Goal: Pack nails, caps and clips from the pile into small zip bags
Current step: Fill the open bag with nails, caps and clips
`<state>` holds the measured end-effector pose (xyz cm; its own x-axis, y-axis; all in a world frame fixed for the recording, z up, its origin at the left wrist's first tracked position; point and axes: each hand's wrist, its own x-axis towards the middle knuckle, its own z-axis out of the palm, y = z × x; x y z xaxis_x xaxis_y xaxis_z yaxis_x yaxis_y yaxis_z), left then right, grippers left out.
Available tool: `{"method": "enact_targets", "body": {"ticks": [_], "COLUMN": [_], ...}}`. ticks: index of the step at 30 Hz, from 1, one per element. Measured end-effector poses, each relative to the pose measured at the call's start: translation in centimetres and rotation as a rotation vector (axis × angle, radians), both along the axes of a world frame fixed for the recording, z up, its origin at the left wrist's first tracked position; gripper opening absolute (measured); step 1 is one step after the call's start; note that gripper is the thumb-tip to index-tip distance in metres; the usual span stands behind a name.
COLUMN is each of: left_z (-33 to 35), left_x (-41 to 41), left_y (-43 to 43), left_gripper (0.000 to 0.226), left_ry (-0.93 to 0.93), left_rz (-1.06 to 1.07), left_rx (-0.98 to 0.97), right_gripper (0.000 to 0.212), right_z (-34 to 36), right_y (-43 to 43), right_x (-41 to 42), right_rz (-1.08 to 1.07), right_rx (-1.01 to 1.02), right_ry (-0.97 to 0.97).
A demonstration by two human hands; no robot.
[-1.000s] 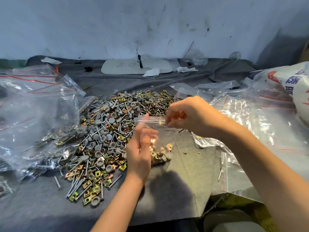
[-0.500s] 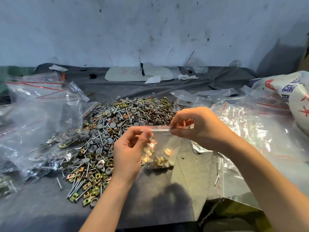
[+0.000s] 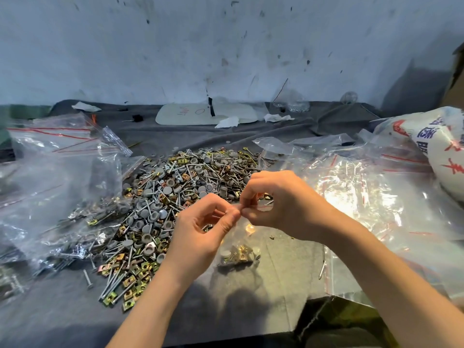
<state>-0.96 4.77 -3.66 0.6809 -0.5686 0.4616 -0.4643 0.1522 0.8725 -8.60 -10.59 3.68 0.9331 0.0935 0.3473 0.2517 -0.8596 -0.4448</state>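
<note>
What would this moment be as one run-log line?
step: bag seal | left hand: pinches small zip bag top | right hand: pinches same top | inside: clips, caps | pile: left of bag

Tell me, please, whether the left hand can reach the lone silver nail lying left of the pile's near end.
Probably, once freed: the left hand pinches the small clear zip bag; nothing blocks the lone silver nail.

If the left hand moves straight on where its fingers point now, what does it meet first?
Most likely the right hand. The left hand pinches the top of the zip bag and points at that hand's fingers, almost touching them.
</note>
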Motion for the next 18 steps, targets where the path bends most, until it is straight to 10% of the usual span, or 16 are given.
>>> {"method": "enact_targets", "body": {"ticks": [18], "left_z": [0.5], "left_x": [-0.1], "left_y": [0.0], "left_gripper": [0.017], "left_ry": [0.007], "left_rz": [0.069], "left_rx": [0.037], "right_gripper": [0.007], "right_z": [-1.1], "right_y": [-0.9], "right_x": [-0.5], "right_rz": [0.007], "right_rx": [0.022], "right_ry": [-0.089]}}
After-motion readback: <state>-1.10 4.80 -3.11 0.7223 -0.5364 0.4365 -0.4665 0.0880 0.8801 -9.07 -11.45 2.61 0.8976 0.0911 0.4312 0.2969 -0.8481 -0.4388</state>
